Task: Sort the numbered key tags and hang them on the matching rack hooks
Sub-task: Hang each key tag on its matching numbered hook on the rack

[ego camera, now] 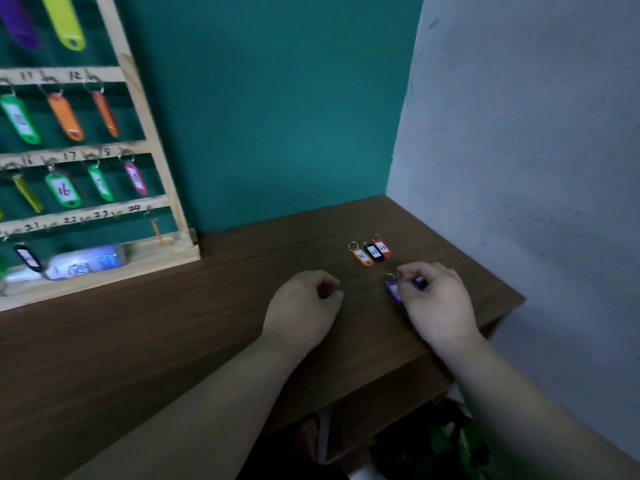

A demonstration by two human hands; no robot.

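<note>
Head view showed the left hand (pixel 304 303) resting mid-bench (pixel 173 323), fingers loosely curled and holding nothing, while the right hand (pixel 440 303), near the bench's right edge, pinched a purple tag (pixel 394 292) low over the wood; whether the tag touched the wood could not be told. Just beyond, toward the far right corner, an orange tag (pixel 362 257), a black tag (pixel 375 252) and a red tag (pixel 383 248) lay side by side, rings pointing away. At the far left, the rack (pixel 152 133) stood against the wall, coloured tags hanging under its numbered rails.
</note>
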